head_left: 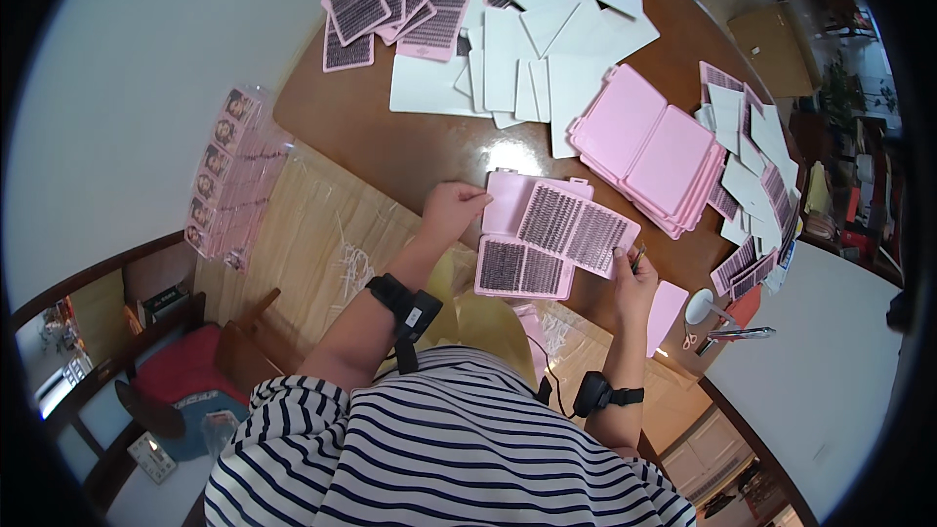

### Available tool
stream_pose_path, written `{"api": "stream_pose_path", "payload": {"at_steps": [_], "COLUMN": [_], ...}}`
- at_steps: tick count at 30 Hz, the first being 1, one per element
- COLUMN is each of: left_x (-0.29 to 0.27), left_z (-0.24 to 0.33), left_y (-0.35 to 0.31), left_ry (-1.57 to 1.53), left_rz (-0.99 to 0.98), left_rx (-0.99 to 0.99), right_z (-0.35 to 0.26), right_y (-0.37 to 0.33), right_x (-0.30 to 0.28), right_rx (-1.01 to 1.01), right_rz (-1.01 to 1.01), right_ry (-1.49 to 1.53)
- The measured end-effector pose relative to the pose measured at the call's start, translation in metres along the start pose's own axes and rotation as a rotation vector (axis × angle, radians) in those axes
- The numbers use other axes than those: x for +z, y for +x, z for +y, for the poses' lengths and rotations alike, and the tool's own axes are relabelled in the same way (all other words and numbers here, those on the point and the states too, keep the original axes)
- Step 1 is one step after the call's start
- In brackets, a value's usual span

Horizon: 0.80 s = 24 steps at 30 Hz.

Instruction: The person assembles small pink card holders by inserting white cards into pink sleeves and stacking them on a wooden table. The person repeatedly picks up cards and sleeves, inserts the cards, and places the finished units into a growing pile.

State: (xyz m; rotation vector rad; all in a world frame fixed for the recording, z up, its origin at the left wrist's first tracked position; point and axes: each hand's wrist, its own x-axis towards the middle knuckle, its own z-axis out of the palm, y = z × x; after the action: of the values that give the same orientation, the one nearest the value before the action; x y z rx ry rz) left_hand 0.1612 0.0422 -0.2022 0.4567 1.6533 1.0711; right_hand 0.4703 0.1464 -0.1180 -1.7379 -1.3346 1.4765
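Note:
An open pink plastic case (506, 207) lies at the table's near edge. Its near half holds a pink card with rows of black false-lash clusters (503, 266). My left hand (458, 211) pinches the left edge of the case's far half. Over the case, tilted, is a second lash card (578, 227). Its lower right corner is between the fingers of my right hand (635, 283). A thin dark tool, seemingly tweezers (638, 256), also sticks out of that hand; its grip is partly hidden.
Open pink cases (646, 141) are stacked beyond my right hand. White sheets (508, 59) and loose lash cards (359, 8) cover the table's far side; more lie at the right. A pink card (666, 317), scissors (689, 338) and a round white mirror-like disc (699, 306) sit at the near right.

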Motion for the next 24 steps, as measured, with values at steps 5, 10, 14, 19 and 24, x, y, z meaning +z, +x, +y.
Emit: {"api": "stream_pose_path", "payload": {"at_steps": [5,10,14,19,24], "left_x": [-0.010,-0.016,-0.014,-0.014,-0.015], "left_z": [0.012,0.015,0.016,0.020,0.020], "left_y": [-0.007,-0.010,-0.013,-0.015,-0.014], "left_ry": [0.536,0.758,0.756,0.758,0.751], "left_rz": [0.199,0.103,0.107,0.097,0.056], "left_rx": [0.475,0.672,0.677,0.671,0.614], "right_z": [0.016,0.022,0.025,0.027,0.030], "right_y": [0.016,0.029,0.034,0.039,0.043], "right_x": [0.026,0.052,0.061,0.059,0.059], "right_rx": [-0.079,-0.051,-0.008,-0.011,0.015], "right_rz": [-0.098,-0.123,-0.132,-0.157,-0.152], "right_ry": [-0.071,-0.025,-0.030,-0.060,-0.064]}}
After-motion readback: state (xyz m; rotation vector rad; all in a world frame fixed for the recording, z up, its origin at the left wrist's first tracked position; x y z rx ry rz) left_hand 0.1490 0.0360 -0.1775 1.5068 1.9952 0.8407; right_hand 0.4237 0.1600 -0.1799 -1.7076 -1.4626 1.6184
